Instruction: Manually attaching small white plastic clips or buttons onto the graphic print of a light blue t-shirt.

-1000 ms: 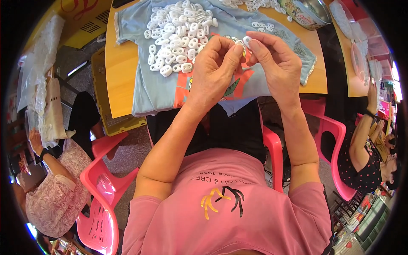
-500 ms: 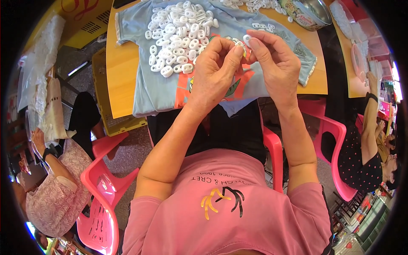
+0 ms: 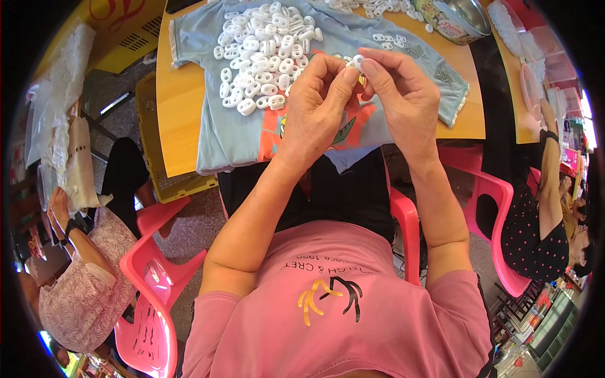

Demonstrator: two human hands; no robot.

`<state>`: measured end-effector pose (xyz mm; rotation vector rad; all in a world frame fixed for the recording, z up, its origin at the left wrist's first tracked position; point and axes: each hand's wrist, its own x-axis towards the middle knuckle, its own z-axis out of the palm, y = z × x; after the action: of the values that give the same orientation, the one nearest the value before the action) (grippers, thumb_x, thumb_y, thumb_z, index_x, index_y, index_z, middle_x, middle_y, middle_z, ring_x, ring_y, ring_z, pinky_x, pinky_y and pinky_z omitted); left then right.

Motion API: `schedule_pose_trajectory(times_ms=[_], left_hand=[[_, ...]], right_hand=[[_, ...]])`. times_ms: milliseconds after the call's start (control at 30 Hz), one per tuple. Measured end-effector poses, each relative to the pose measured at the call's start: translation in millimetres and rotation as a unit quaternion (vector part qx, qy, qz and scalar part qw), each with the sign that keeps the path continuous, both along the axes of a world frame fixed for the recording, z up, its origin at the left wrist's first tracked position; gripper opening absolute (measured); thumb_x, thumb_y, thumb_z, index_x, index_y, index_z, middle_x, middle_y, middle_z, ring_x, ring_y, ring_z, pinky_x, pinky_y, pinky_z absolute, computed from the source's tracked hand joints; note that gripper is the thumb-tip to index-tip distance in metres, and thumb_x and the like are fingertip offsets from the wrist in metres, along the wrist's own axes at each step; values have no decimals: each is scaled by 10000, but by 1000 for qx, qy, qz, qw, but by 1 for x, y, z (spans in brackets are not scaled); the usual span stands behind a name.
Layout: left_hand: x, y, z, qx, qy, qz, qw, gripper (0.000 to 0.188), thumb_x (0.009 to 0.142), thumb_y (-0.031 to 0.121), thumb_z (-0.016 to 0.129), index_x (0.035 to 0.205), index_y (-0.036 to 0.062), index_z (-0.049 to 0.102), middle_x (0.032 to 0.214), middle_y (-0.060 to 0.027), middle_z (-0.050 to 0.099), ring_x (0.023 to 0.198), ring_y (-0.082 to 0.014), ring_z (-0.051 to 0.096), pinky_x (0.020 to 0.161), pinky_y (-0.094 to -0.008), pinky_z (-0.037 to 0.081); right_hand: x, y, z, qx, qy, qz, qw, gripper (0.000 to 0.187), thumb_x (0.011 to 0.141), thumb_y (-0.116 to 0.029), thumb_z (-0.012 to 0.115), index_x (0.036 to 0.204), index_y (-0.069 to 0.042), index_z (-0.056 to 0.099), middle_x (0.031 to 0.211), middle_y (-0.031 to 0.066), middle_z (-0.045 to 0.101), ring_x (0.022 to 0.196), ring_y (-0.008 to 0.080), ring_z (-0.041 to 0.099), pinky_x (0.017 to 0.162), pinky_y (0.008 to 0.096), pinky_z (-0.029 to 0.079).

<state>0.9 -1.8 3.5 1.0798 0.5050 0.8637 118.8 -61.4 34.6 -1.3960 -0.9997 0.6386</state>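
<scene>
Both hands close together, right thumb and forefinger in a pinch

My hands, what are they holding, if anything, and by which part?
The right hand pinches a small white plastic piece, apparently by one end, between thumb and forefinger. What the left hand holds cannot be told.

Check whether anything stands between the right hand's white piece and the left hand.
Nothing visible: the white piece in the right hand sits close beside the left hand; the white pile lies to the left.

Pink short-sleeved shirt with yellow-and-black chest motif, black trousers.
</scene>
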Motion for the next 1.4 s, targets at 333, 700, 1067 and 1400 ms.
schedule_pose_trajectory(times_ms=[333, 700, 1067, 1400], left_hand=[[1, 2, -2, 26, -11, -3, 1000, 160, 966, 167, 600, 938, 24, 536, 787, -5, 591, 668, -55, 523, 571, -204, 431], [-8, 7, 7, 123, -42, -60, 990, 369, 988, 282, 548, 1247, 19, 567, 1199, -95, 536, 994, -144, 562, 784, -251, 494], [-8, 11, 0, 105, -135, -72, 983, 337, 974, 266, 561, 1123, -23, 648, 1231, -125, 594, 1192, -216, 509, 964, -350, 429], [-15, 7, 22, -51, -100, -59, 992, 299, 982, 185, 550, 1191, -18, 619, 1192, -99, 620, 1128, -199, 561, 968, -343, 456]], right_hand=[[3, 0, -6, 6, 40, 17, 999, 207, 933, -95, 634, 1108, 14, 663, 858, 0, 634, 705, 45, 529, 635, 188, 448], [-2, -3, 5, 30, 308, 124, 943, 531, 948, -80, 600, 1426, -61, 372, 925, 25, 617, 704, 56, 517, 629, 211, 454], [-13, -2, 1, 73, 375, 173, 908, 681, 915, -57, 642, 1479, -61, 260, 923, 19, 599, 740, 60, 515, 666, 197, 433], [-6, -6, 8, -12, 262, 162, 951, 546, 957, -123, 595, 1431, -10, 347, 960, 47, 632, 745, 85, 568, 718, 222, 481]])
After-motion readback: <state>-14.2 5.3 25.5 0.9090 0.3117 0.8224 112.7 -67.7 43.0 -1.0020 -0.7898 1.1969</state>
